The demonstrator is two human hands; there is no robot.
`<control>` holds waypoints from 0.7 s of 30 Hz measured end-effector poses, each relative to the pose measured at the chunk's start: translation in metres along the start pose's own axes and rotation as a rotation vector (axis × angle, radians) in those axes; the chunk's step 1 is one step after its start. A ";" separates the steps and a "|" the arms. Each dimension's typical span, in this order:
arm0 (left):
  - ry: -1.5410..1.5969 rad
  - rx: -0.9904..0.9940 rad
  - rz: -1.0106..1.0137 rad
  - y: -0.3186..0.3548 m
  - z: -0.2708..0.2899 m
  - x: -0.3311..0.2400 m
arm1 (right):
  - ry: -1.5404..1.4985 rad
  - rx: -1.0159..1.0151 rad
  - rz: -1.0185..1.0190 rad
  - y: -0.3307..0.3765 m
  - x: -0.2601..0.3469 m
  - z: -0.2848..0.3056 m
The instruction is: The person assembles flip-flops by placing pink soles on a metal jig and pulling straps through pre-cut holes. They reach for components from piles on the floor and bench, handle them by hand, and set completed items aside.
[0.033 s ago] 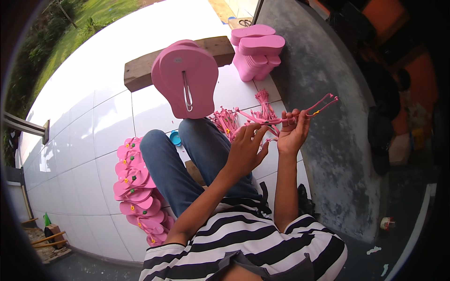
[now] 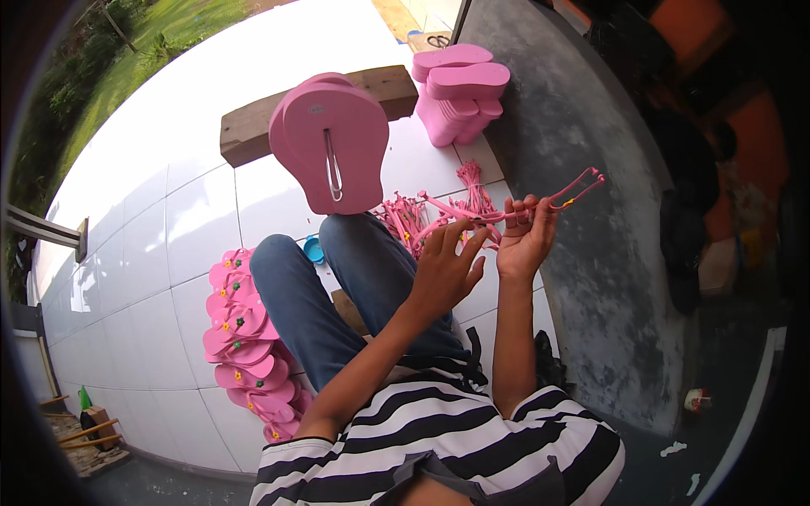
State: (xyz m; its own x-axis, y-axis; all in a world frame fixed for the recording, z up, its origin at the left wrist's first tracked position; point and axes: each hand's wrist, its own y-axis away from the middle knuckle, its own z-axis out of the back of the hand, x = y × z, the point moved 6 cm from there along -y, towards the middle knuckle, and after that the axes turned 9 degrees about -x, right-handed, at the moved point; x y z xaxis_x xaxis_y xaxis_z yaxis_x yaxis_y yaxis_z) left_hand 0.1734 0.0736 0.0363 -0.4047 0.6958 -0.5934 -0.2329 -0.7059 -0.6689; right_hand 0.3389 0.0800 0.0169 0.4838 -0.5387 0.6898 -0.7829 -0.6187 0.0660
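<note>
Because the pink strap is thin and springy and is pinched only at its middle, it could well twist or flick out of the fingers; a slack grip on either side would be the likely cause, and the long free end poking up to the far right could catch on the grey wall just beside it. A dropped strap would probably land in the heap of loose straps on the white tiled floor and be hard to pick out again.

The right hand is curled closed around the strap, thumb and fingertips gripping it near the bend. The left hand is half open, its fingers spread and its fingertips touching the strap's left part, so the strap runs across the tops of both hands, above the knees in blue jeans.

Farther off, a pink sandal sole stands upright on a wooden block, with a metal tool through it. A stack of plain soles sits at the far right, and a row of finished sandals lies on the near left.
</note>
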 end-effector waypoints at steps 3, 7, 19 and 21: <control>-0.161 -0.110 -0.157 0.002 -0.015 0.000 | -0.011 0.066 -0.047 0.016 0.007 -0.021; -0.130 -0.191 -0.239 -0.001 -0.017 0.013 | 0.041 0.099 -0.043 0.026 0.015 -0.031; 0.736 0.007 0.045 0.027 0.039 0.003 | 0.472 -0.031 0.113 -0.047 -0.044 0.009; 0.849 -0.114 0.290 0.038 0.045 0.024 | 0.567 -0.135 0.223 -0.064 -0.041 0.026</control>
State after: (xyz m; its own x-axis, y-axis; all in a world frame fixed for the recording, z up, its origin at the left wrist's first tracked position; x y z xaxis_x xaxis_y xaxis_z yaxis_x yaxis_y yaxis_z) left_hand 0.1155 0.0572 0.0166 0.3655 0.3879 -0.8461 -0.1159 -0.8830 -0.4549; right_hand 0.3792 0.1267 -0.0342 0.0490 -0.2361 0.9705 -0.9016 -0.4285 -0.0587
